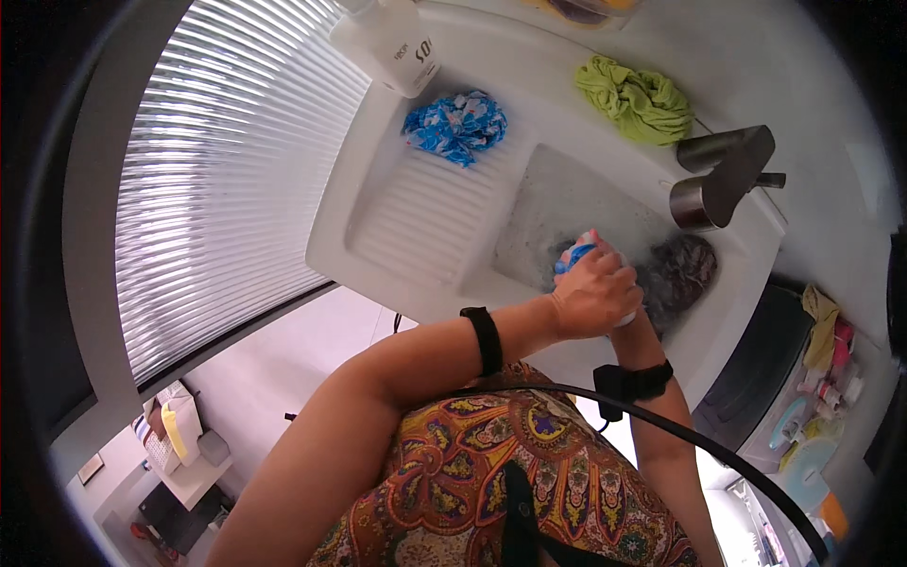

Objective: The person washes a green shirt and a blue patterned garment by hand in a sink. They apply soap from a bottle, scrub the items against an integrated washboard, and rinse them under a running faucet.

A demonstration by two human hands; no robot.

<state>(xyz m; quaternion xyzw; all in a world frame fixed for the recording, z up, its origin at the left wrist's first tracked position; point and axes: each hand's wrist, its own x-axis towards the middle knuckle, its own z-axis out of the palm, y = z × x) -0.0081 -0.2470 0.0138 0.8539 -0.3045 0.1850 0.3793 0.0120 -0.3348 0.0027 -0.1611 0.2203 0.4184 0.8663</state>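
Both hands are together over the water in the basin of a white laundry sink [397, 315]. My left hand [595, 287] is shut on a bunched blue and white cloth [577, 255]. Mostly hidden behind it, my right hand [627, 312] is pressed to the same bundle; its fingers are hard to make out. A dark brown wet cloth [684, 273] lies in the cloudy water close by. On the ribbed washboard side rests a crumpled blue patterned cloth [457, 127]. A lime-green cloth [634, 99] sits bunched on the back rim.
A dark metal faucet [723, 177] reaches over the basin. One white plastic bottle [393, 49] stands at the sink's far left corner. Ribbed glass [234, 177] borders the left side. Beside the sink at right is a dark-lidded appliance [758, 361] with cloths and bottles beyond. A black cable crosses my front.
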